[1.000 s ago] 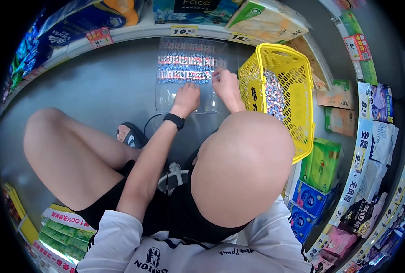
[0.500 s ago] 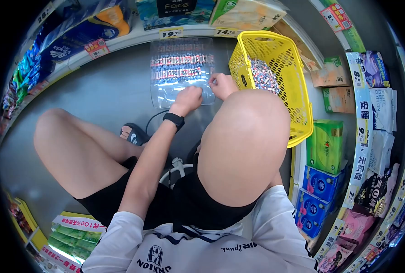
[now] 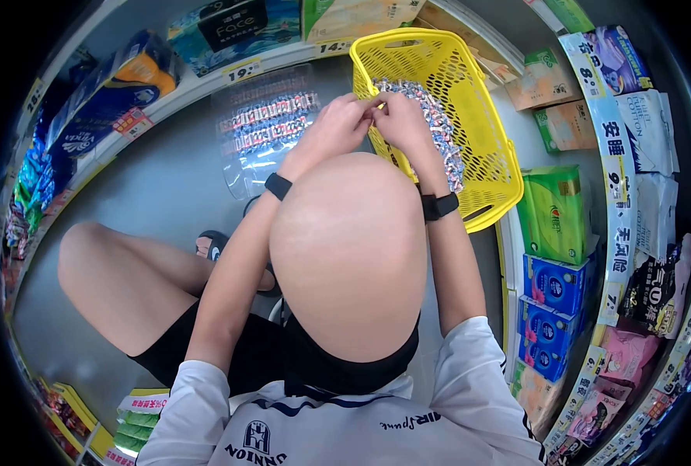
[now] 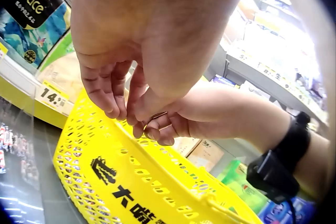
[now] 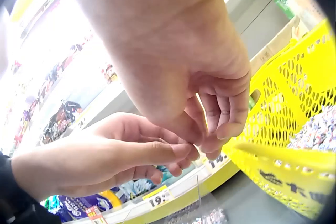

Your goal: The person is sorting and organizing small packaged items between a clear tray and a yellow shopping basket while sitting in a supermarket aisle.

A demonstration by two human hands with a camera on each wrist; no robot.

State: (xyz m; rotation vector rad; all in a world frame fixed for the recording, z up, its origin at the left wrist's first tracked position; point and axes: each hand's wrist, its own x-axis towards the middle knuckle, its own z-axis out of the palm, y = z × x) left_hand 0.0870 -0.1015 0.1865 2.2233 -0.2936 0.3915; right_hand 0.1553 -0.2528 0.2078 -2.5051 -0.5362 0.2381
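Over the near rim of the yellow basket (image 3: 497,141), my left hand (image 3: 336,126) and right hand (image 3: 401,123) meet at the fingertips. Fingers of both are bent, thumbs close to the forefingers; I cannot tell whether something small is between them. Inside the basket lies a heap of small wrapped candies (image 3: 437,128). Left of it on the floor is a clear plastic box (image 3: 240,183), with rows of similar wrapped candies (image 3: 271,113) laid side by side. My left forearm and hand stand beside the box's right side.
A raised knee (image 3: 349,241) stands between my forearms. Shelves with tissue packs curve along the back and right, including a green pack (image 3: 551,213) and blue packs (image 3: 551,283) low at the right. A price strip (image 3: 613,179) edges the right shelf.
Both hands have left the clear box and moved right, coming together over the basket's rim. The head view has shifted, and the right forearm now shows beside the knee.
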